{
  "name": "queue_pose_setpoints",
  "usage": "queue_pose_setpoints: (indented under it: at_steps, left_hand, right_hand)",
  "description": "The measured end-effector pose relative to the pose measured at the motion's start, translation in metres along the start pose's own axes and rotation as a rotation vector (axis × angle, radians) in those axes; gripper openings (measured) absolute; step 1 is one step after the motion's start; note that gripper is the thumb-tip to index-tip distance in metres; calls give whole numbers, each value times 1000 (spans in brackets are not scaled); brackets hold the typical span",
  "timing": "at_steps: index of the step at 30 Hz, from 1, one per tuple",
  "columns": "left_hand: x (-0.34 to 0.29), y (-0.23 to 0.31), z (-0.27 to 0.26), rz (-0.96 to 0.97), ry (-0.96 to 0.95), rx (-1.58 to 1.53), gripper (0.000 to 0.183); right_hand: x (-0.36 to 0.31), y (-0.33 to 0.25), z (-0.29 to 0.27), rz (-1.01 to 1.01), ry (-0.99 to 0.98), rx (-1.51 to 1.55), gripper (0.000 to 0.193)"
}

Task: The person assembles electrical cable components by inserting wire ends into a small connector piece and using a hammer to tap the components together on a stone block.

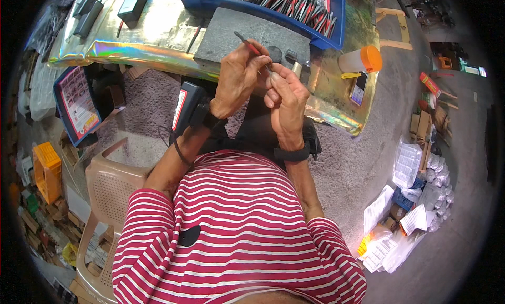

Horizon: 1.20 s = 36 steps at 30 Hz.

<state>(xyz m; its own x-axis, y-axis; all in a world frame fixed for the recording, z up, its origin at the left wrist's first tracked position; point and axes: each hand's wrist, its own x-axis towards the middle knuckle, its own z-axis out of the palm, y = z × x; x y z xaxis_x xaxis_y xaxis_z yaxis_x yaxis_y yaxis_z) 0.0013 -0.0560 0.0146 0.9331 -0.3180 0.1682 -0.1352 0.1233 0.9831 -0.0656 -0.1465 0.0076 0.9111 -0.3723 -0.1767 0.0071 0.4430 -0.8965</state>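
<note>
My left hand (235,80) is closed on a slim red-and-dark stick-like piece (248,44), whose dark end sticks out toward the upper left. Close beside it, my right hand (286,93) pinches with thumb and forefinger at the piece's near end; the fingers hide just what they grip there. Both hands are held up over the near edge of a grey slab (226,34). On that slab lie a round dark disc (275,54) and a small black part (291,55). A short pale cylinder (296,69) stands by my right fingers.
A blue tray (252,9) full of similar slim pieces sits behind the slab. On the shiny gold table cover (158,54) are an orange-lidded bottle (363,60), a phone (358,89) and a dark box (135,3). A plastic chair (113,177) stands at left.
</note>
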Motion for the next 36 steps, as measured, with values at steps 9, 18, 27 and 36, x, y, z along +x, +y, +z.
queue_pose_setpoints:
  at_steps: [9, 18, 27, 36]
  left_hand:
    - [13, -18, 1, 7, -84, -7, 4]
    - [27, -31, 7, -79, -147, 61, 2]
    - [29, -36, 7, -77, -157, 123, 2]
    - [29, -42, 11, -58, -64, 13, 3]
  right_hand:
    - [5, 15, -11, 67, 135, 155, 26]
    - [-14, -13, -27, 59, 43, 65, 24]
    - [-23, -16, -44, 105, 63, 128, 22]
    - [-23, -14, -45, 104, 84, 121, 23]
